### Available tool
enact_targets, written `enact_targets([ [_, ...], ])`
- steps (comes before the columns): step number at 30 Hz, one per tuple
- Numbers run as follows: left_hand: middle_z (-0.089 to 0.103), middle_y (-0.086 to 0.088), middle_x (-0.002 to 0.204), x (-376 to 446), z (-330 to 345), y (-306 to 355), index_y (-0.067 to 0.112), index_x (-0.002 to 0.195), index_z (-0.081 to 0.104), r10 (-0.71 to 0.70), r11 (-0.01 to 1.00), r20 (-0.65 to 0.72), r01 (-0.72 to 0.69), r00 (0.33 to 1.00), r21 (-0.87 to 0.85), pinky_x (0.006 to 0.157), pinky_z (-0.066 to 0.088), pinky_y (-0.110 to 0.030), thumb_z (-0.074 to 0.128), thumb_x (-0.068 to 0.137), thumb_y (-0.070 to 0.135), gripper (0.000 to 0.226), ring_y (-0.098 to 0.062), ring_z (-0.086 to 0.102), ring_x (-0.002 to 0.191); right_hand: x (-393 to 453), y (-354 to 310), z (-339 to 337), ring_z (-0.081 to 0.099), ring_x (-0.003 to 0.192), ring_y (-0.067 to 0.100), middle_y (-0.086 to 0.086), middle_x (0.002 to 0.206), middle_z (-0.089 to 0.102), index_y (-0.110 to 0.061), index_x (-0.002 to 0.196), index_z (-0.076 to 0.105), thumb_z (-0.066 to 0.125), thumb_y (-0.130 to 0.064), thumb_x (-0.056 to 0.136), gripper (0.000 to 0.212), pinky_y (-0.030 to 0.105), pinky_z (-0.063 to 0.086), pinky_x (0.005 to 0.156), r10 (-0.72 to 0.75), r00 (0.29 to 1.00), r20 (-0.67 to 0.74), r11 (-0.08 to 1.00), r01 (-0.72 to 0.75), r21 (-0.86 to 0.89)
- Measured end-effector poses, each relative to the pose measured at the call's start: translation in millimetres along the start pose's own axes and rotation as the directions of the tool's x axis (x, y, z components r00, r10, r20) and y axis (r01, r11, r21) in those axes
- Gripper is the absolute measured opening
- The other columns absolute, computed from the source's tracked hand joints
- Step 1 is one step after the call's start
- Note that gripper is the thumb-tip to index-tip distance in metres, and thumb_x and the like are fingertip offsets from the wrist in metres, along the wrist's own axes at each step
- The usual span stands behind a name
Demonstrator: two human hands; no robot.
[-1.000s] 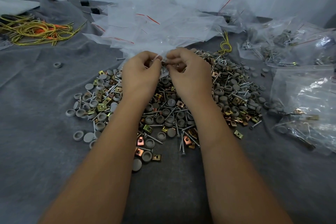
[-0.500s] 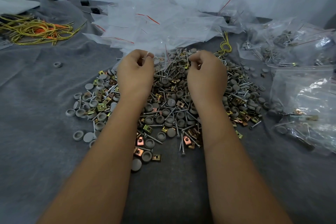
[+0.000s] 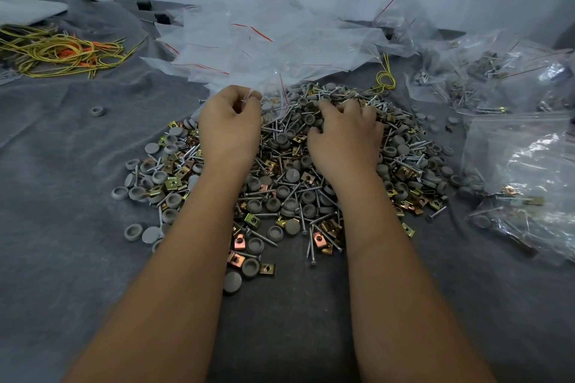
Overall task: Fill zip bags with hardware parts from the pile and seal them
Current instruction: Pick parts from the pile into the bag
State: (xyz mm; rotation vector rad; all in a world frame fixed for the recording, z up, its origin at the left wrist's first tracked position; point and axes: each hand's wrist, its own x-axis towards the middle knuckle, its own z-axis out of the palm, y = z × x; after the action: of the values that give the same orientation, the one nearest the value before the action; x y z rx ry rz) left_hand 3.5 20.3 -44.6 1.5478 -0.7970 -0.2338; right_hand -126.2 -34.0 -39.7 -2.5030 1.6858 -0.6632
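A pile of hardware parts [image 3: 289, 183], made of grey round caps, silver screws and brass clip nuts, lies on the grey cloth in the middle. My left hand [image 3: 230, 124] pinches the edge of a clear zip bag [image 3: 273, 99] with a red strip at the pile's far left side. My right hand [image 3: 345, 134] lies palm down on the far part of the pile with its fingers curled into the screws and caps. What sits under its fingers is hidden.
A heap of empty clear zip bags [image 3: 267, 47] lies behind the pile. Filled bags [image 3: 525, 183] sit at the right, more of them [image 3: 485, 71] at the far right. Yellow and orange ties [image 3: 59, 53] lie far left, one grey cap [image 3: 99, 111] lies apart.
Both hands were together at the bag's mouth. They drew apart; the left kept the bag, and the right dropped onto the pile and dug its fingers in.
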Motion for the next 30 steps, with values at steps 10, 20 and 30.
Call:
enact_targets([
  [10, 0.043, 0.013, 0.047, 0.9, -0.1, 0.6, 0.022, 0.075, 0.060, -0.019, 1.000, 0.014, 0.019, 1.000, 0.012, 0.042, 0.028, -0.016, 0.058, 0.094, 0.023, 0.020, 0.000, 0.035, 0.040, 2.0, 0.2, 2.5, 0.037, 0.125, 0.029, 0.004, 0.130, 0.052, -0.027, 0.131, 0.053, 0.052, -0.031, 0.095, 0.037, 0.043, 0.030, 0.100, 0.023, 0.999, -0.046, 0.999, -0.021, 0.034],
  [20, 0.041, 0.019, 0.040, 0.1, 0.2, 0.6, 0.026, 0.068, 0.054, -0.011, 1.000, 0.035, 0.011, 0.999, 0.013, 0.041, 0.027, -0.017, 0.058, 0.095, 0.023, 0.028, -0.001, 0.034, 0.039, 4.3, -0.3, 2.1, 0.041, 0.120, 0.029, 0.001, 0.120, 0.057, -0.031, 0.103, 0.068, 0.059, -0.028, 0.092, 0.015, 0.041, 0.032, 0.097, 0.041, 0.997, -0.067, 0.997, -0.037, 0.063],
  [30, 0.043, 0.015, 0.044, 0.8, 0.8, 0.2, 0.024, 0.070, 0.056, -0.015, 1.000, 0.030, 0.015, 0.999, 0.005, 0.043, 0.029, -0.017, 0.058, 0.095, 0.024, 0.025, -0.001, 0.035, 0.040, 5.3, 2.9, -4.8, 0.034, 0.128, 0.030, 0.002, 0.134, 0.049, -0.037, 0.123, 0.062, 0.063, -0.025, 0.086, 0.039, 0.045, 0.029, 0.103, 0.045, 0.997, 0.061, 0.997, -0.049, 0.061],
])
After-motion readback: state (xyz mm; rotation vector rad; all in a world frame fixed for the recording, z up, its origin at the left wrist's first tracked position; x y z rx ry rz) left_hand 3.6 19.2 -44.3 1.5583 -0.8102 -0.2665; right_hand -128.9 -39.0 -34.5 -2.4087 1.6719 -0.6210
